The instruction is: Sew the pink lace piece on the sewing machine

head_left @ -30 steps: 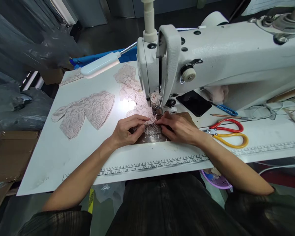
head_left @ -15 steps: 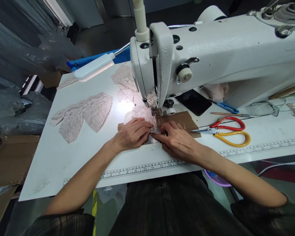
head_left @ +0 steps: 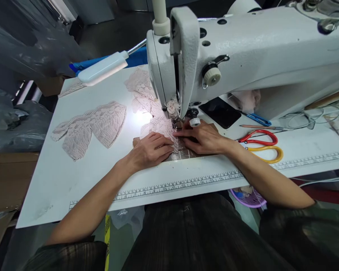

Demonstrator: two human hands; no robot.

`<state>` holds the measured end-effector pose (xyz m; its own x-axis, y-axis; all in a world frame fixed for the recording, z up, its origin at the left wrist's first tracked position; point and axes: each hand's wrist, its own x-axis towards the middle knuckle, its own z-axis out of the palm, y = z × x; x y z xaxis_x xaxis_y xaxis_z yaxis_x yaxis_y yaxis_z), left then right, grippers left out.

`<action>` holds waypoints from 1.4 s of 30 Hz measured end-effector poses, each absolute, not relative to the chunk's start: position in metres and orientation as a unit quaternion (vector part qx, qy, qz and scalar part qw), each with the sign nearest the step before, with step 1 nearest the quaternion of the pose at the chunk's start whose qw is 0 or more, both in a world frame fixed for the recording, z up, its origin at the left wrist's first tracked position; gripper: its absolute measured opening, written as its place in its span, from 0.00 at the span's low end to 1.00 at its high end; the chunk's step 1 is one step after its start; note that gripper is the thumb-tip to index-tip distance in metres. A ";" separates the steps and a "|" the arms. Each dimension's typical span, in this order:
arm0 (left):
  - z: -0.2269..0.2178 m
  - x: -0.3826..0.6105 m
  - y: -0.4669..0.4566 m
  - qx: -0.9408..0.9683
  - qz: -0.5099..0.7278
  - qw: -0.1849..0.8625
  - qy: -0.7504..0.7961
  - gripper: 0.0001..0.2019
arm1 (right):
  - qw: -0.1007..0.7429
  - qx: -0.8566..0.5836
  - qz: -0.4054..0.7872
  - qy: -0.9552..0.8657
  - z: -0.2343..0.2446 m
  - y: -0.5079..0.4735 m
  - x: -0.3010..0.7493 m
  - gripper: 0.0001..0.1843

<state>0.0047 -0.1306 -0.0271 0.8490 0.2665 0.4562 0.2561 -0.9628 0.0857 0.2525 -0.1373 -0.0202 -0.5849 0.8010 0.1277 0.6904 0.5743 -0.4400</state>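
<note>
A strip of pale pink lace [head_left: 158, 126] runs under the presser foot [head_left: 177, 122] of a white sewing machine [head_left: 243, 49]. My left hand [head_left: 149, 150] lies on the lace just left of the foot, fingers curled down and pressing it flat. My right hand [head_left: 199, 137] rests to the right of the foot, fingertips pressed together on the lace edge beside the needle. Both hands sit over a brown plate [head_left: 186, 152] on the white table [head_left: 73, 177].
Two more lace pieces [head_left: 92, 126] lie at the left of the table. A lamp head [head_left: 101, 68] hangs over the back. Red and yellow scissors [head_left: 261, 145], a blue clip [head_left: 257, 119], a pencil and a black phone [head_left: 220, 112] lie at the right. A ruler [head_left: 180, 186] lines the front edge.
Both hands have slid forward toward the presser foot with the lace; the right hand moved up from the plate's front to beside the needle. The view shifted slightly.
</note>
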 end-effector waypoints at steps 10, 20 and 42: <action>-0.025 0.005 -0.134 0.965 0.229 -0.080 0.099 0.05 | 0.171 -0.405 0.138 -0.887 -0.030 -0.145 0.251 0.20; -0.008 0.006 -0.133 0.983 0.160 0.016 0.093 0.10 | 0.174 -0.371 0.133 -0.902 -0.031 -0.146 0.253 0.19; -0.006 0.006 -0.139 0.975 0.130 -0.006 0.181 0.13 | 0.122 -0.431 0.093 -0.889 -0.025 -0.148 0.245 0.21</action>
<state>0.0056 -0.1389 -0.0058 0.9009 0.3505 0.2558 0.3536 -0.9347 0.0353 0.2445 -0.1479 -0.0246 -0.5995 0.7888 0.1356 0.7433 0.6116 -0.2709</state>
